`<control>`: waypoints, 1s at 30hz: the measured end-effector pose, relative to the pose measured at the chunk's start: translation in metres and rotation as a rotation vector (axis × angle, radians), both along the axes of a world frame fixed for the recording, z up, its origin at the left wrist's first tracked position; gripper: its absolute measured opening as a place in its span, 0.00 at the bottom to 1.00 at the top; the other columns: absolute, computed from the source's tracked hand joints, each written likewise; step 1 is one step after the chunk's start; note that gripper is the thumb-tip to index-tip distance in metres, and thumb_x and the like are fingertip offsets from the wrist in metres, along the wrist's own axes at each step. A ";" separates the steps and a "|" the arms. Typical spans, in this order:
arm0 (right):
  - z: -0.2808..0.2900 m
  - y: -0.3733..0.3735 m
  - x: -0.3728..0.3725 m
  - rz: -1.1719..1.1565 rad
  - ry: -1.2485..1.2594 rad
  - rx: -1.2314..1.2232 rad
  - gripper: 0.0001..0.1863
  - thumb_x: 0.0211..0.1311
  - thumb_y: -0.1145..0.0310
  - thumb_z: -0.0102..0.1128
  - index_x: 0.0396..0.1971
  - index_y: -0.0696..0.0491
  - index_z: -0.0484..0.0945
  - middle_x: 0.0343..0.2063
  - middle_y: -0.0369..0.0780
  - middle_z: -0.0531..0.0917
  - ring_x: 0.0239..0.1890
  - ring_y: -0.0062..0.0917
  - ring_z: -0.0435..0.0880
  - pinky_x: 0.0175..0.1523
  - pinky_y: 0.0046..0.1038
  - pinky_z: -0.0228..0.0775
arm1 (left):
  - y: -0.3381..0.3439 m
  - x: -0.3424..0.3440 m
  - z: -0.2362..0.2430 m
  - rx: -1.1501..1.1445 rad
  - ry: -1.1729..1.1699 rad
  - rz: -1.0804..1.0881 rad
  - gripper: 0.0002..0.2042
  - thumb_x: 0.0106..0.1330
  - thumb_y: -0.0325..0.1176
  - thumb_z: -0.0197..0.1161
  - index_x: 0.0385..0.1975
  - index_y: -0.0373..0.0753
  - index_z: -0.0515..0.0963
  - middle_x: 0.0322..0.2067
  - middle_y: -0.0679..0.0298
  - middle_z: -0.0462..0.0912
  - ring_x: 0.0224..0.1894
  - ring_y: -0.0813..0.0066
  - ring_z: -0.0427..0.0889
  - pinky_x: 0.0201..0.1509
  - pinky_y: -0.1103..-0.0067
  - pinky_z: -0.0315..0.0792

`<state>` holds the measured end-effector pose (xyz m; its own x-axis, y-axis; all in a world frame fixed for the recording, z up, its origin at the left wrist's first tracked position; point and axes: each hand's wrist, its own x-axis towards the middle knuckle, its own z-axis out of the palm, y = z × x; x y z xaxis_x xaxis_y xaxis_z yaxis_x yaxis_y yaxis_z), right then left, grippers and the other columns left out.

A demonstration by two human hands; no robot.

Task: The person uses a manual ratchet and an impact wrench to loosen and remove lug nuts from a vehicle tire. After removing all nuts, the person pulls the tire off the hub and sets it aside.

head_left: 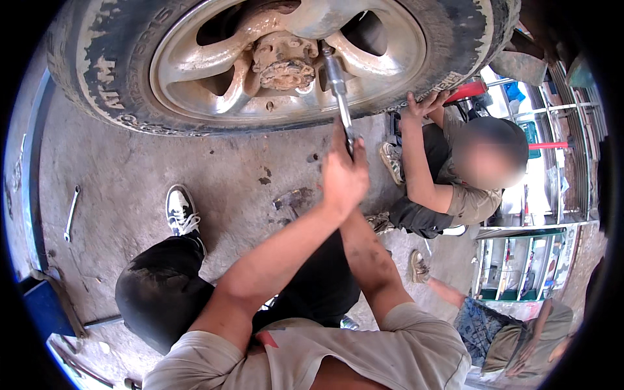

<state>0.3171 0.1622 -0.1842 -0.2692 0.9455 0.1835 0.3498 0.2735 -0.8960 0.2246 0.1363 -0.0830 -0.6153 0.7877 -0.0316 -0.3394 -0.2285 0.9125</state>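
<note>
Fingers wrapped round the lower end of a long silver socket wrench (338, 88), my left hand (344, 180) is closed on it. The wrench rises to the wheel (214, 42), its upper end at the spoked metal rim just right of the rusty hub (285, 62). My right forearm (372, 257) comes up behind my left wrist. Most of my right hand is hidden there, so its fingers and any hold cannot be made out. A worn black tyre (117, 71) surrounds the rim.
At right a crouching co-worker (478, 156) has hands by the tyre, near a red tool (467, 91). Another person (513, 331) is at lower right. On the floor lie a hammer (292, 198) and a spanner (71, 213). Metal shelving (552, 107) stands behind the co-worker.
</note>
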 end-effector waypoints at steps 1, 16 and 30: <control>0.006 -0.001 0.010 0.002 0.011 -0.003 0.14 0.51 0.74 0.59 0.39 0.56 0.72 0.31 0.37 0.77 0.32 0.23 0.75 0.41 0.29 0.69 | -0.004 0.014 0.000 0.024 -0.050 -0.024 0.25 0.65 0.30 0.51 0.61 0.31 0.55 0.21 0.64 0.71 0.20 0.79 0.72 0.22 0.81 0.68; 0.065 -0.012 0.039 0.701 -0.524 0.250 0.14 0.47 0.70 0.63 0.35 0.55 0.73 0.22 0.46 0.78 0.26 0.45 0.78 0.31 0.37 0.70 | -0.064 0.009 -0.016 0.086 -0.587 0.011 0.13 0.61 0.29 0.47 0.44 0.31 0.68 0.20 0.60 0.71 0.19 0.67 0.75 0.24 0.76 0.71; 0.108 -0.016 -0.071 0.597 -0.580 0.525 0.14 0.56 0.58 0.56 0.30 0.55 0.74 0.20 0.46 0.80 0.25 0.42 0.81 0.31 0.41 0.72 | -0.065 -0.118 0.004 0.191 -0.553 -0.075 0.08 0.60 0.32 0.43 0.34 0.35 0.65 0.23 0.59 0.71 0.26 0.63 0.74 0.38 0.66 0.71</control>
<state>0.2459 0.1464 -0.0761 -0.8569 0.4613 0.2300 0.3722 0.8624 -0.3431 0.1062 0.0717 -0.0791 -0.4901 0.8517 -0.1854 -0.7748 -0.3283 0.5403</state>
